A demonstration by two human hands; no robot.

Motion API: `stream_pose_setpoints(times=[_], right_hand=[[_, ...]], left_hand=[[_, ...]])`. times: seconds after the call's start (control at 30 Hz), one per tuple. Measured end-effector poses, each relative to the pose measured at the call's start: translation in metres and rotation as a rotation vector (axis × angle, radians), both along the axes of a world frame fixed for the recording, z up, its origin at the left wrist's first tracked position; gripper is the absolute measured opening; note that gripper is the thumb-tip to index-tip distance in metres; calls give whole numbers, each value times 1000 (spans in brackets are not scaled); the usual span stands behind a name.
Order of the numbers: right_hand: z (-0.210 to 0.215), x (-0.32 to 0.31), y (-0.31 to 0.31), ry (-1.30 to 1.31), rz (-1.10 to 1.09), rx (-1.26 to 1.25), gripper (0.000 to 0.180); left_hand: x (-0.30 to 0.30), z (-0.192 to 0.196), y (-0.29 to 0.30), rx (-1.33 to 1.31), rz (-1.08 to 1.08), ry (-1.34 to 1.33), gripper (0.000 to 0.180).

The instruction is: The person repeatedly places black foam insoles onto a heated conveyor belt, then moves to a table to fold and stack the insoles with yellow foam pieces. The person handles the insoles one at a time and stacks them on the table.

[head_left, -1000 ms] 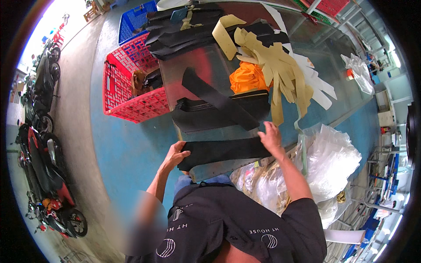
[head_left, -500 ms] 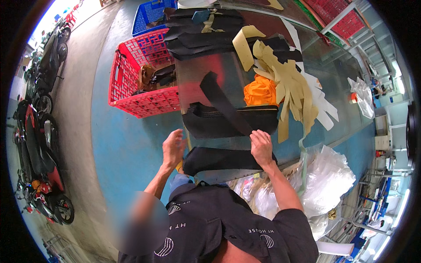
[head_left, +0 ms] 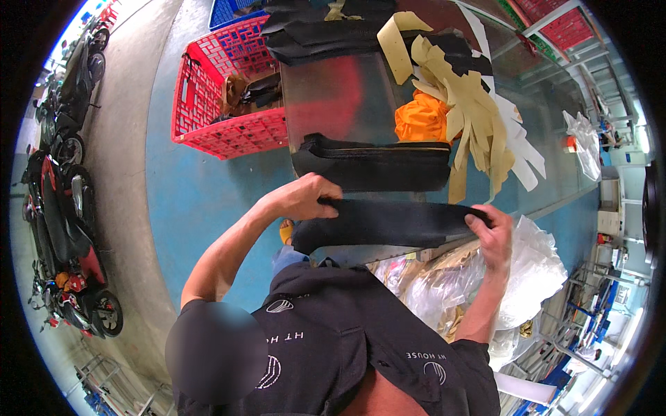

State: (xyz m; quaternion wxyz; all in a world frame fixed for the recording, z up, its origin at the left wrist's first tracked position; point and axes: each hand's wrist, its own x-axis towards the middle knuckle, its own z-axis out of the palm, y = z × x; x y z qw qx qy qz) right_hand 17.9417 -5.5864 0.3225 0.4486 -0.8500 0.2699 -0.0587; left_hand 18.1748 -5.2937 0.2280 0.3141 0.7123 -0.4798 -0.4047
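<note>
A long black strip (head_left: 406,216), of fabric or a similar sheet material, stretches sideways between my hands near the table's front edge. Its left end is pinched in my left hand (head_left: 309,196); its right end is gripped by my right hand (head_left: 494,237), thumb toward me. Under and in front of it shows another black piece (head_left: 309,237), partly covered, so I cannot tell where one ends and the other begins. Just beyond lies a stack of similar black pieces (head_left: 374,168), with a thin tan edge along its top.
A red plastic crate (head_left: 232,144) with brown and black scraps stands left of the table, a blue crate (head_left: 232,12) behind. Beyond the stack are an orange cloth bundle (head_left: 422,118), tan strips (head_left: 479,114) and more black pieces (head_left: 326,41). Clear plastic bags (head_left: 534,270) sit at right.
My right hand has brought the strip down off the stack and out to the right, laying it level. My left hand, empty before, has come in and taken its left end.
</note>
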Motion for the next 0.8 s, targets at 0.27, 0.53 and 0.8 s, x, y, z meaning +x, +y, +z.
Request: stream_pose_setpoints(times=[0.27,0.53,0.8], right_hand=[[-192,-34,-27,190,-89,179,14],[-184,-26,-16,270,-25,-721,45],[-178,86,73,-79,526,-590,59]], left_hand=[[-35,-111,62,250,395,252,30],[-68,-133,65,41,740,-401,43],[-17,-143,30,23,1355,687,50]])
